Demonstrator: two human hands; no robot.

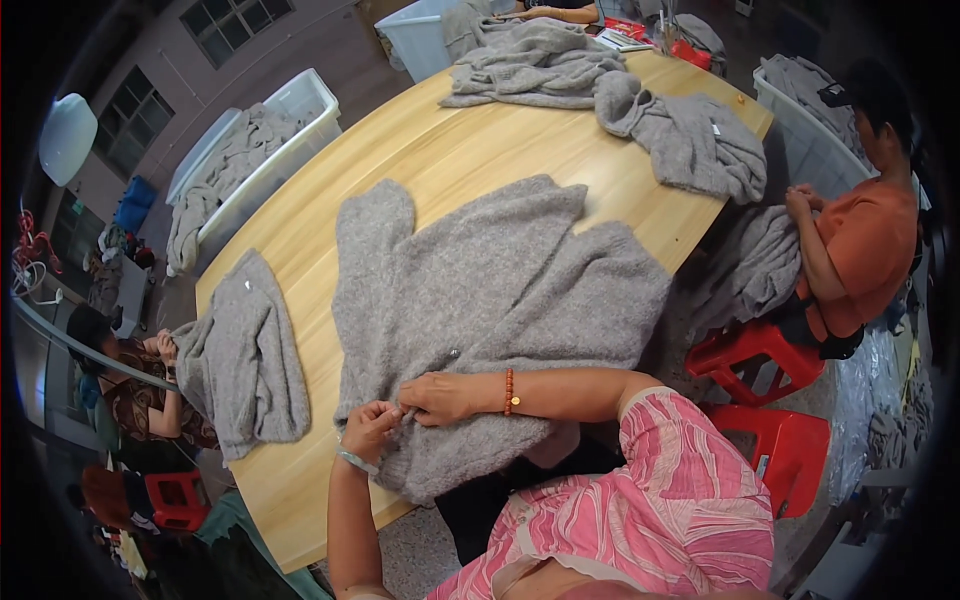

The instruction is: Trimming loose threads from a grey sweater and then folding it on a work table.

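A grey knitted sweater (pixel 480 290) lies spread over the near part of the wooden table, its lower edge hanging toward my lap. My left hand (pixel 370 430) pinches the knit at the near left of the garment. Right beside it, my right hand (pixel 437 398) is closed on the same spot, fingertips almost meeting the left ones. Whatever small thing may be between the fingers is too small to make out. A little dark shiny spot shows on the knit just above my right hand.
Across the wooden table (pixel 290 215) lie other grey sweaters (pixel 262 350), with more heaped (pixel 540 65) at the far side. Co-workers sit left, right and far. White bins (pixel 320 105) with knitwear stand behind. Red stools (pixel 770 440) are at my right.
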